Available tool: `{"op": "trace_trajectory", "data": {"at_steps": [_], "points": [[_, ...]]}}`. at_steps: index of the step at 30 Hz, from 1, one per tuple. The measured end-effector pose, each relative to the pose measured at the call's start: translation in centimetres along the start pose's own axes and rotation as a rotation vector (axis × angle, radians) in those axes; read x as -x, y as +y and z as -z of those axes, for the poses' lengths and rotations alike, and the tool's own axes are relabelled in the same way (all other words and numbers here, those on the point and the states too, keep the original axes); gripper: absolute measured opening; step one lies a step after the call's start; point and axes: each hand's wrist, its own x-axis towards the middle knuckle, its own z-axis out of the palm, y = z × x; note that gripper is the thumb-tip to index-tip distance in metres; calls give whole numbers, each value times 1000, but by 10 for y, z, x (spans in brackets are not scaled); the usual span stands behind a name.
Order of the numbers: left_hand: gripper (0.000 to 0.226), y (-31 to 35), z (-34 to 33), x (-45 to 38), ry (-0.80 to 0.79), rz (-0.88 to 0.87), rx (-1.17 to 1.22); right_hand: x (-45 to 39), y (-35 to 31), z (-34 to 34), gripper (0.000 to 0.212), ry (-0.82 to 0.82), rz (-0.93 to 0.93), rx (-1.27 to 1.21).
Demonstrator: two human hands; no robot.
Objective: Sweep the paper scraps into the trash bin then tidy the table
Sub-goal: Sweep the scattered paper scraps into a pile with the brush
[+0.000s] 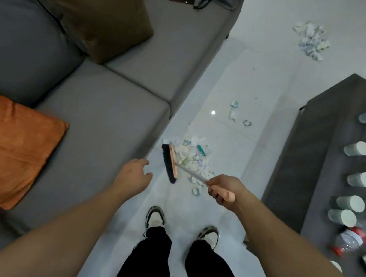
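Observation:
My right hand [221, 192] grips the peach handle of a broom [170, 163], whose black-bristled head rests on the white floor beside a heap of paper scraps [192, 156]. My left hand [133, 175] hovers empty to the left of the broom head, fingers loosely apart. A few loose scraps [235, 112] lie farther up the floor. A second heap of scraps [312, 40] sits at the far end. No trash bin is in view.
A grey sofa [117, 109] with an orange cushion [8, 150] and a brown cushion [97, 16] lines the left. A dark table [310, 150] on the right carries several overturned cups [356, 148] and a plastic bottle [351, 240]. My feet [155, 217] stand in the aisle between them.

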Motion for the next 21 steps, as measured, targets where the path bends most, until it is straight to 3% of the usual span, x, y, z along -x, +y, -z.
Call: {"op": "trace_trajectory", "data": {"at_steps": [3, 8, 11, 15, 21], "points": [[54, 11, -2, -4, 7, -53, -5, 5, 0, 2, 20, 135, 103, 6], [51, 23, -8, -2, 5, -102, -27, 13, 15, 10, 13, 162, 160, 22], [49, 36, -13, 3, -5, -107, -34, 27, 19, 31, 4, 134, 176, 104], [48, 68, -23, 5, -10, -150, -49, 33, 19, 66, 24, 29, 110, 248], [48, 125, -47, 5, 34, -150, -51, 15, 19, 116, 32, -119, -74, 427]]}}
